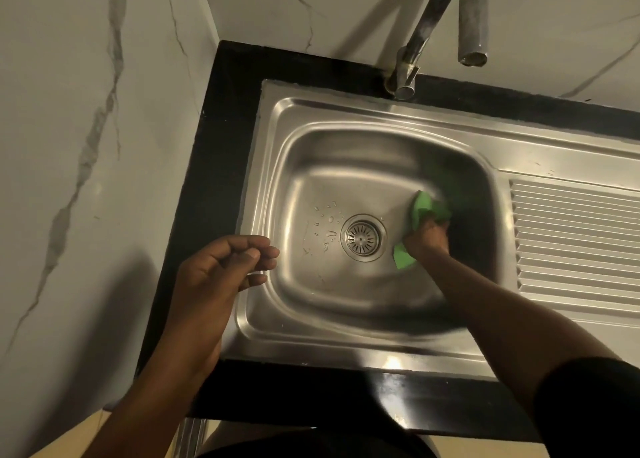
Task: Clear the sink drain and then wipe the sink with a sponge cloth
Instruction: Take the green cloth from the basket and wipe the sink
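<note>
The stainless steel sink (311,166) fills the middle of the head view, with its round slotted drain (363,237) in the basin floor. My right hand (427,237) is down in the basin just right of the drain and grips a green sponge cloth (427,208), pressing it against the basin floor; green corners stick out above and below the fingers. My left hand (221,270) hovers over the sink's left rim with loosely curled fingers, holding nothing. A few water drops (327,220) lie left of the drain.
A metal faucet (415,52) rises at the back of the sink, its spout (472,42) hanging to the right. The ribbed draining board (575,239) lies right of the basin. A black counter (221,146) frames the sink, with marble walls (86,128) behind and left.
</note>
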The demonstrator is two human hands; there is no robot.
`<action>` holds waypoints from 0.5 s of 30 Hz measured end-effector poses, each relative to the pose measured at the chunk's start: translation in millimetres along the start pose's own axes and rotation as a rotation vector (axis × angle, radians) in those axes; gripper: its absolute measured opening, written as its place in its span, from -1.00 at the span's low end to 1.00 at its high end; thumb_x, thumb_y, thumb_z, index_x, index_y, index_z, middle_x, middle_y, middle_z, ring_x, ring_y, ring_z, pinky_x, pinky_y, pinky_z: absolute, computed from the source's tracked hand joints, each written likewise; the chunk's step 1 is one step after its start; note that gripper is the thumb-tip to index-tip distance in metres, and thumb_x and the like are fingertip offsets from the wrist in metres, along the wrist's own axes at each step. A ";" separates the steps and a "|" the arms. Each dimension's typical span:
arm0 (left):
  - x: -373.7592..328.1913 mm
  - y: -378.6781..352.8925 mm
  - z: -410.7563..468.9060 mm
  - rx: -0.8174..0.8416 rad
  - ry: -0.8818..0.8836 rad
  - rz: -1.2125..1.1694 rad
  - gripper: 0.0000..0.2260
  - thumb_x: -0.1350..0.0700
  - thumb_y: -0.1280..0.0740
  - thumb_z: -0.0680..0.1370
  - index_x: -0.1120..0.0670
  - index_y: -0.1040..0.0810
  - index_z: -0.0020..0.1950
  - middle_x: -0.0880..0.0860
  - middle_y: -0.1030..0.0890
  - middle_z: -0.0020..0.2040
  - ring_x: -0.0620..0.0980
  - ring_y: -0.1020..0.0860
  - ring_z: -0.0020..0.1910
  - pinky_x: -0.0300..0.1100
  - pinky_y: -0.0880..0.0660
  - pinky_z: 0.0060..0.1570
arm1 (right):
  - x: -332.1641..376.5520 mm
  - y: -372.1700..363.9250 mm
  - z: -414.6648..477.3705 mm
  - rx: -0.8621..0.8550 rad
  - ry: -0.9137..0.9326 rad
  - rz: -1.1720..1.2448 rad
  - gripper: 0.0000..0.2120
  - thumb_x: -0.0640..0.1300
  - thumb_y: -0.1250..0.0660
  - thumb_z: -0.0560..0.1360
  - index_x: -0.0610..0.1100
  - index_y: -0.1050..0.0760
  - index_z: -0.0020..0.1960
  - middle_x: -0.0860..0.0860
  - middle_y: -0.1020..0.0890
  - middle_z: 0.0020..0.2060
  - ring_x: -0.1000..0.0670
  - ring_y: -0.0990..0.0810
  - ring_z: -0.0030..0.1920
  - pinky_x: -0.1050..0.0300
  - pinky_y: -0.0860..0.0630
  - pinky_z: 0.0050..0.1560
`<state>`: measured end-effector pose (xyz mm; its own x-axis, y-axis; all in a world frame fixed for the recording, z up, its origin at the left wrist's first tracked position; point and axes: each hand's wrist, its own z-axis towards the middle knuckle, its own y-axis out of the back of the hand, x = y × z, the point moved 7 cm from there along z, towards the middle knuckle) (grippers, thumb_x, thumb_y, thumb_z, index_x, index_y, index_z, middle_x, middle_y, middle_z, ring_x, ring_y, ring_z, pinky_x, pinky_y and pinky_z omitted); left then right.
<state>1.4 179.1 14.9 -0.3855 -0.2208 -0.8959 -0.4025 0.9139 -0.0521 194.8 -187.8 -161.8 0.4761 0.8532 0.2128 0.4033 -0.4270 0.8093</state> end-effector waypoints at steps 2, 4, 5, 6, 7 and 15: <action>1.6 4.4 -0.2 -0.012 -0.001 0.004 -0.81 0.09 -0.35 0.56 -0.04 -0.77 0.02 0.10 -0.79 0.02 0.11 -0.76 0.06 0.10 -0.63 0.14 | 11.8 -15.4 -3.6 -0.057 0.003 0.060 -0.36 -0.07 -0.23 0.50 -0.19 -0.25 0.56 -0.28 -0.26 0.51 -0.37 -0.38 0.41 -0.12 -0.37 0.46; 4.7 8.6 -1.3 -0.029 0.000 0.012 -0.81 0.08 -0.35 0.56 -0.05 -0.77 0.03 0.10 -0.79 0.02 0.10 -0.76 0.06 0.08 -0.63 0.14 | 37.3 -33.0 -11.8 -0.107 0.111 -0.052 -0.35 -0.14 -0.24 0.53 -0.15 -0.20 0.60 -0.23 -0.24 0.55 -0.34 -0.31 0.43 -0.09 -0.32 0.46; 5.7 11.1 -2.0 -0.036 0.001 0.018 -0.82 0.06 -0.36 0.55 -0.06 -0.77 0.03 0.09 -0.79 0.02 0.09 -0.76 0.06 0.06 -0.63 0.13 | 53.8 -43.8 -17.2 -0.108 0.164 -0.107 -0.32 -0.13 -0.25 0.55 -0.10 -0.15 0.64 -0.19 -0.18 0.60 -0.31 -0.25 0.49 -0.11 -0.28 0.49; 6.9 13.6 -2.4 -0.040 -0.001 0.024 -0.82 0.04 -0.38 0.55 -0.07 -0.77 0.03 0.09 -0.79 0.02 0.09 -0.76 0.07 0.02 -0.65 0.11 | 70.8 -55.3 -22.0 -0.083 0.203 -0.124 -0.33 -0.10 -0.22 0.60 -0.04 -0.09 0.67 -0.15 -0.08 0.65 -0.29 -0.17 0.56 -0.14 -0.22 0.54; 8.5 15.5 -2.6 -0.041 -0.004 0.029 -0.83 0.01 -0.39 0.54 -0.07 -0.77 0.04 0.08 -0.79 0.02 0.09 -0.76 0.07 -0.04 -0.67 0.08 | 88.0 -67.1 -25.8 -0.046 0.245 -0.130 -0.35 -0.08 -0.17 0.64 -0.01 -0.03 0.68 -0.11 0.00 0.68 -0.27 -0.06 0.62 -0.20 -0.13 0.58; 15.4 15.6 -8.4 -0.048 0.010 0.030 -0.76 0.20 -0.33 0.66 -0.06 -0.77 0.05 0.09 -0.79 0.02 0.09 -0.76 0.07 0.03 -0.64 0.11 | 144.9 -118.3 -75.3 0.241 0.849 -0.218 -0.37 -0.24 -0.20 0.64 -0.06 -0.13 0.67 -0.09 -0.06 0.68 -0.23 0.02 0.67 -0.21 0.03 0.62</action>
<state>-17.8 187.1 3.9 -0.4060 -0.1969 -0.8924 -0.4301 0.9028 -0.0035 157.2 8.9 -185.5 -0.3271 0.8156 0.4772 0.6151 -0.1997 0.7628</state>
